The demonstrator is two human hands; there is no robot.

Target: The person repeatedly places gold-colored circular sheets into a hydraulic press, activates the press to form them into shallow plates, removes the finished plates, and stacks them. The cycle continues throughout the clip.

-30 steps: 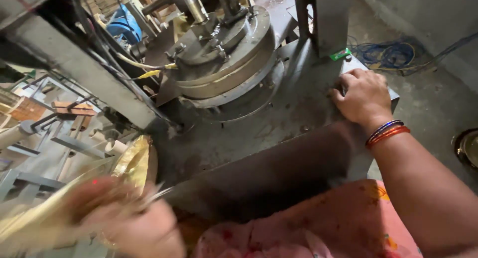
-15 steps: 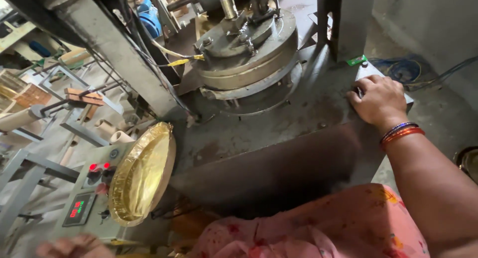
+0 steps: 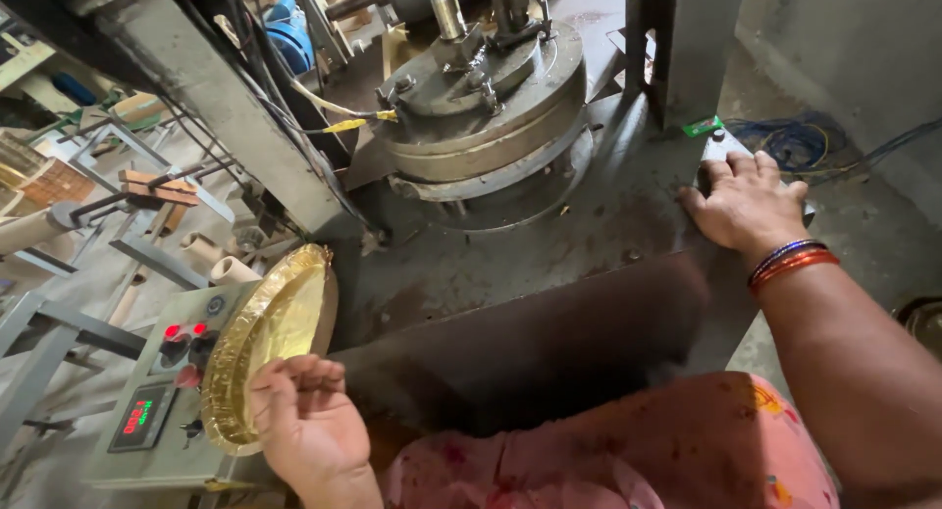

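Left hand (image 3: pixel 306 426): palm up, fingers curled loosely inward, empty as far as can be seen. It sits just beside the lower edge of a gold foil plate (image 3: pixel 263 342); whether a fingertip touches the rim cannot be told. Nothing is clamped in it.

Right hand (image 3: pixel 748 207): flat, fingers spread, pressing palm-down on the far right edge of the machine bed (image 3: pixel 589 244), near a small green tab (image 3: pixel 703 127). Not gripping anything. Bangles (image 3: pixel 791 261) on the wrist.

Step in hand, as a judgement: the formed plate looks set aside on edge at the left of the press, and the left hand is at it, either taking it up or letting it go. A next move on the plate calls for a light pinch at the rim, since thin foil board would likely dent under a hard squeeze, and for keeping clear of the die.

Plate: round, shallow, shiny gold inside with a crimped raised rim, standing tilted against the left side of the bed, just above a grey control box (image 3: pixel 162 391) with red buttons and a lit display.

Further out: the round steel press die (image 3: pixel 486 107), upper part down on the lower, with a yellow-sleeved wire (image 3: pixel 343 116) leading in from the left.
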